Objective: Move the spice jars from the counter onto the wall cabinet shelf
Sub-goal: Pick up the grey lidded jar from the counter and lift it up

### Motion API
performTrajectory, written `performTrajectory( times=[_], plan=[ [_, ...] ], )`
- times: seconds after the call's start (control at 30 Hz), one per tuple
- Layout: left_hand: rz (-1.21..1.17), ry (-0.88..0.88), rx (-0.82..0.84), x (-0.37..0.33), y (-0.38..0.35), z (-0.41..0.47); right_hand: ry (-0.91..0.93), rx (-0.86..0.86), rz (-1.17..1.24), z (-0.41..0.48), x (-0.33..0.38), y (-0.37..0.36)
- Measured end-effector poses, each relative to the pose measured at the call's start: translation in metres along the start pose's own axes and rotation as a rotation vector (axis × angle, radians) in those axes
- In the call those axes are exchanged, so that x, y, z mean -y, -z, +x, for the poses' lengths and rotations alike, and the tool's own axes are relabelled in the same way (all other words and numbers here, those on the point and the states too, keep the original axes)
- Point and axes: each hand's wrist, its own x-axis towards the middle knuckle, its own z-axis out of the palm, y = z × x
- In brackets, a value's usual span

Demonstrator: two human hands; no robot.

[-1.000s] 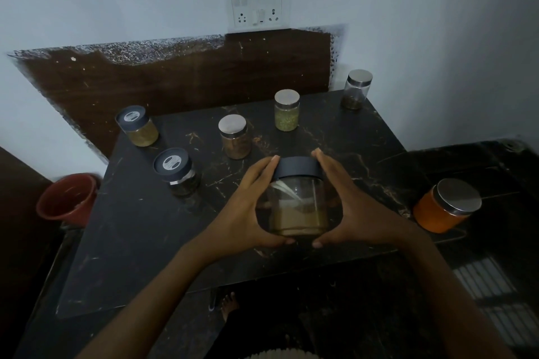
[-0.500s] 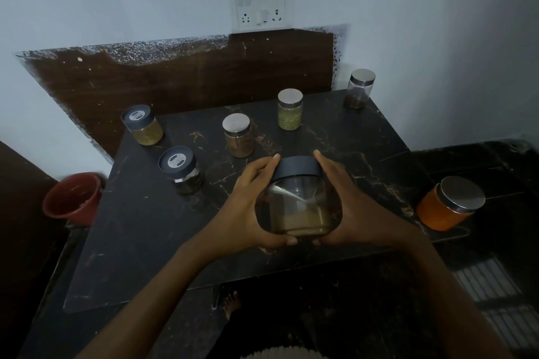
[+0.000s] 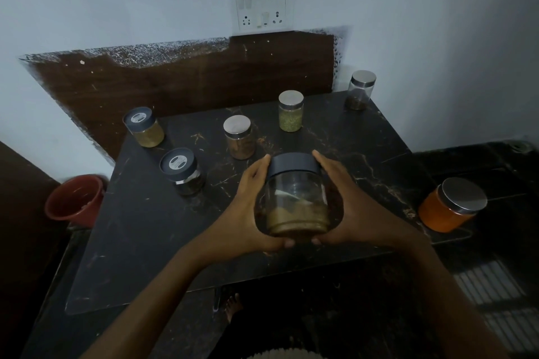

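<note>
On your black marble counter, at left, stand a dark-lidded yellow-filled jar and a dark-lidded darker jar. Toward the back you have the steel-lidded brown-powder jar, green-herb jar and nearly empty jar. An orange jar sits at the right edge.

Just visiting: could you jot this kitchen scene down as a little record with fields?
Held: large dark-lidded jar, tan powder inside
Left hand: grips the jar's left side
Right hand: grips its right side
Counter: black marble
Dark-lidded, left: yellow jar, dark jar
Steel-lidded, behind: brown jar, green jar, near-empty jar
Far right: orange jar, steel lid
Floor, left: red bucket
Cabinet shelf: not in view
</note>
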Motion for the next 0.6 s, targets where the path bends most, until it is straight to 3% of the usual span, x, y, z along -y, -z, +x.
performTrajectory(
  times=[0.17,0.43,0.6],
  plan=[
    [0.152,-0.044,-0.051,-0.0044,-0.0028,0.0029,0.041,-0.022,-0.09,0.0041,0.003,-0.0061],
    [0.001,-0.007,-0.033,-0.0024,-0.0006,-0.0005,-0.009,0.002,0.007,0.0015,0.002,-0.002],
    [0.224,-0.049,-0.044,-0.0035,-0.0043,0.0031,0.018,-0.034,-0.07,0.0077,0.0053,-0.0095]
  ],
)
